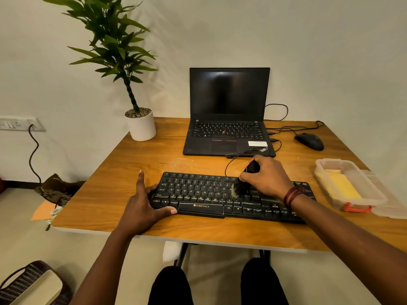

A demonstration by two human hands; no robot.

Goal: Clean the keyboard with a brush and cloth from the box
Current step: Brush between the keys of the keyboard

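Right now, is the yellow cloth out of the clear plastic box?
No, the folded yellow cloth lies inside the open clear plastic box, untouched by either hand.

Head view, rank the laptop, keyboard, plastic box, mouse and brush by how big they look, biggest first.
1. laptop
2. keyboard, wider but covering less area, and nearer the camera
3. plastic box
4. mouse and brush: about alike; the right hand hides part of the brush

one keyboard (198, 192), one brush (240, 189), one cloth (343, 187), one box (324, 183), one laptop (228, 95), one mouse (309, 141), one plant (114, 47).
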